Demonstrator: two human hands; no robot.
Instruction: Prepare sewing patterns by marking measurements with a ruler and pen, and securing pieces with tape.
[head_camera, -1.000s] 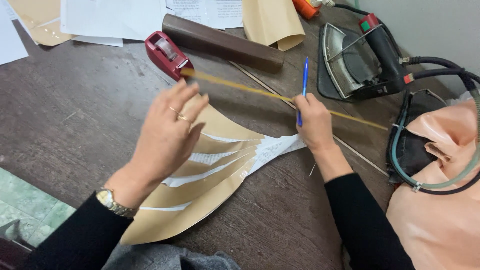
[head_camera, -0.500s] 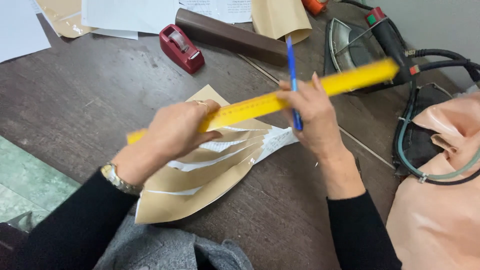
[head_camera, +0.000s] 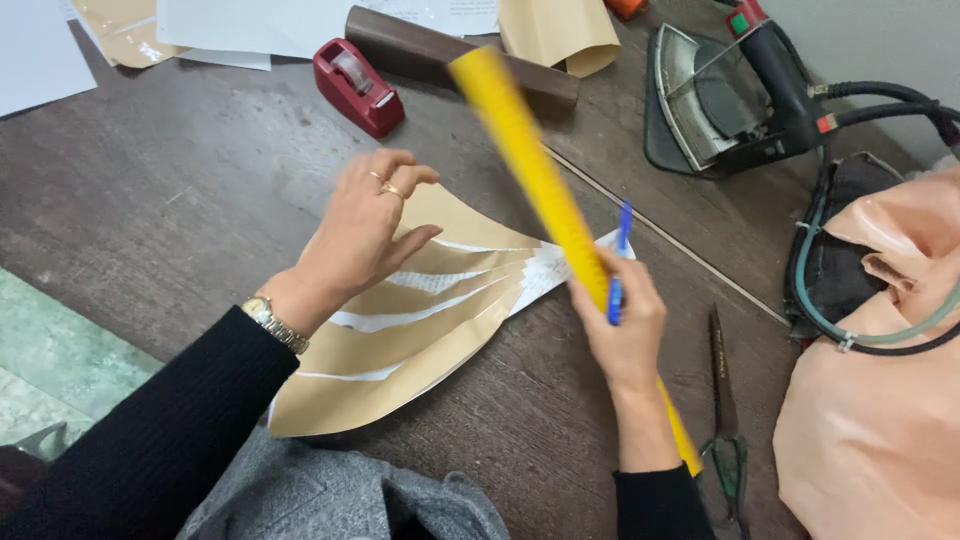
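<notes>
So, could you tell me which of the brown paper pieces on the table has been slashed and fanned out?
The brown piece under the left hand: white paper shows through its spread slits. The folded ones at the table's far edge, top centre and top left, show no slits.

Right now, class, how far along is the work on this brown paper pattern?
Done: the brown paper pattern is already slashed and fanned open over white paper. In hand: the right hand grips a yellow ruler and blue pen, lifted off the table; the left hand hovers over the pattern. Left: no tape shows across the gaps.

Yellow ruler (head_camera: 540, 180) raised, tilted; blue pen (head_camera: 619, 262) upright alongside.
</notes>
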